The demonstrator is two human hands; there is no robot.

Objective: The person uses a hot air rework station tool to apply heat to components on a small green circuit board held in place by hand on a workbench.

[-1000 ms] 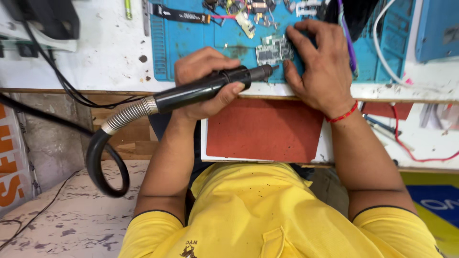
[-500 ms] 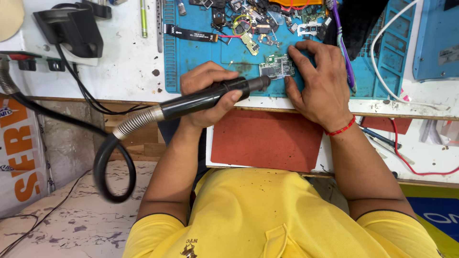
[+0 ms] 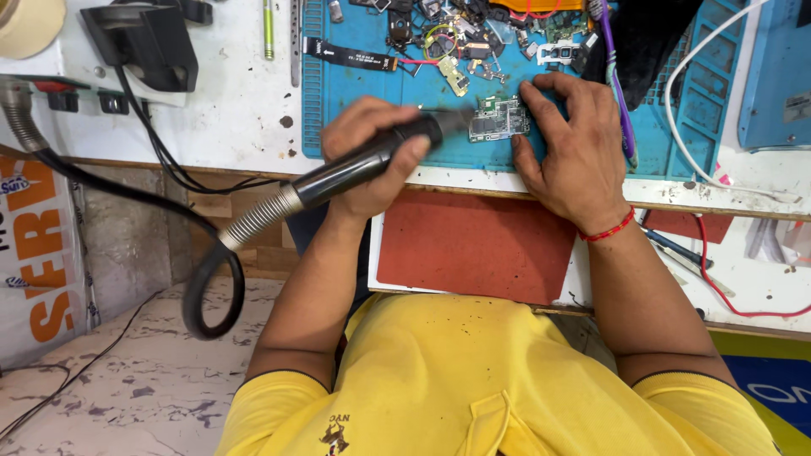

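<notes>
Since half a second ago my left hand (image 3: 372, 156) has barely shifted its grip, and the nozzle has crept a touch closer to the circuit board (image 3: 500, 118); my right hand (image 3: 574, 148) has kept its place on the board.

My left fingers (image 3: 397, 169) are clamped around the hot-air wand (image 3: 372, 160), a black, smooth, rigid cylinder that feels light enough but gets dragged sideways by its hose. I judge the safe hold to be exactly where I have it, on the black grip well back from the metal tip, which blurs near the board's left edge; I cannot tell whether it touches.

My right fingers (image 3: 541, 105) are pressed flat and slightly spread against the board's right side, pinning it to the blue mat (image 3: 338, 101). That board is thin, stiff, small and brittle-looking, studded with tiny parts, so I judge it best held by its bare edges only.

Outward from there, the mat is ribbed along its borders and littered with loose metal shields, a flat ribbon cable (image 3: 351, 57) and small scraps. A coiled metal hose (image 3: 253, 221) leaves the wand and loops into black rubber tubing below the desk (image 3: 228, 110). A dull red pad (image 3: 473, 245) lies on the pull-out shelf under my wrists, and a white cable (image 3: 688, 110) curls at the right.
</notes>
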